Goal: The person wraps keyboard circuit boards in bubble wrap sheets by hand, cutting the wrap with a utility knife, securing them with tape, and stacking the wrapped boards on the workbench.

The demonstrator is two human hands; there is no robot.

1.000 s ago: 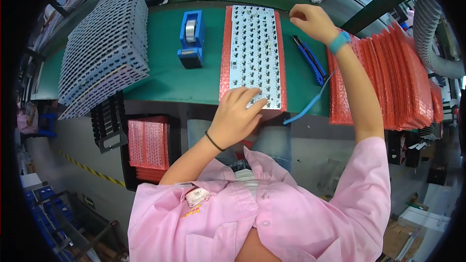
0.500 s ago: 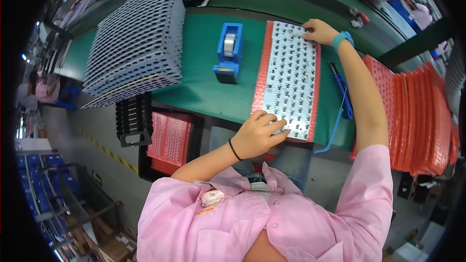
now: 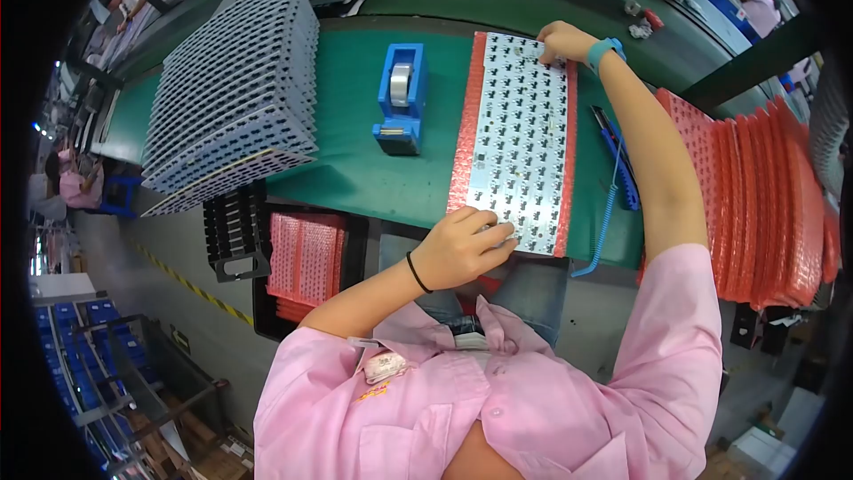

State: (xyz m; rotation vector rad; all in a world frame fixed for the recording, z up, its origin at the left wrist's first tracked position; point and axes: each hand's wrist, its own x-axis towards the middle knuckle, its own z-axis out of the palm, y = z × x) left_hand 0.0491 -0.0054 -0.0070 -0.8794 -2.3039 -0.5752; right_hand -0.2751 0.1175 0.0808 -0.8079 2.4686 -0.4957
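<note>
A long white circuit board (image 3: 520, 142) with rows of small black parts lies on a red bubble-wrap sheet (image 3: 466, 133) on the green bench. My left hand (image 3: 462, 244) is at the board's near left corner, its fingers curled over the edge. At the far right corner, my right hand (image 3: 567, 44) grips the board's edge between thumb and fingers; part of that grip is hidden. A blue tape dispenser (image 3: 402, 102) stands left of the board. To its right lies a blue-handled cutter-like tool (image 3: 615, 156) beside a coiled blue cord (image 3: 607, 222), and my right wrist wears a teal band.
A tall stack of similar boards (image 3: 235, 89) stands at the bench's left, by a black slotted rack (image 3: 235, 231). Below is a black bin (image 3: 355, 253) of red-wrapped pieces (image 3: 306, 253). Many red bubble-wrap bags (image 3: 746, 204) stand in a row at right. A person (image 3: 80, 182) sits far left.
The whole view has shifted slightly left, from head movement. Both hands keep the same places on the circuit board, which stays on the red sheet.
</note>
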